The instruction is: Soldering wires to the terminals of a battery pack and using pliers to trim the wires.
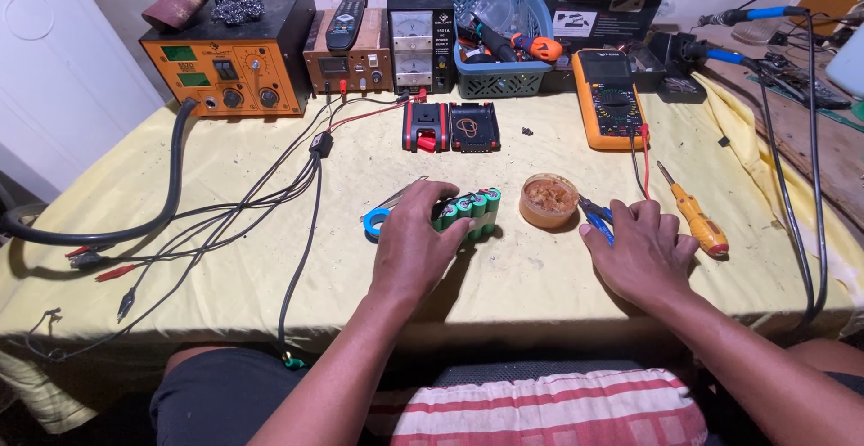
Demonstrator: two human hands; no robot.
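Your left hand (416, 243) lies over the green battery pack (472, 213) at mid-table — fingers curled on its left end, cells jutting out to the right. Your right hand (641, 250) rests flat, fingers together, on blue-handled pliers (594, 216) — just beside the flux tin (548, 199) and screwdriver (695, 216).

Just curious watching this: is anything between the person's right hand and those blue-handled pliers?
Nothing visible. The right hand lies flat with its fingertips already touching the blue-handled pliers, beside the round paste tin.
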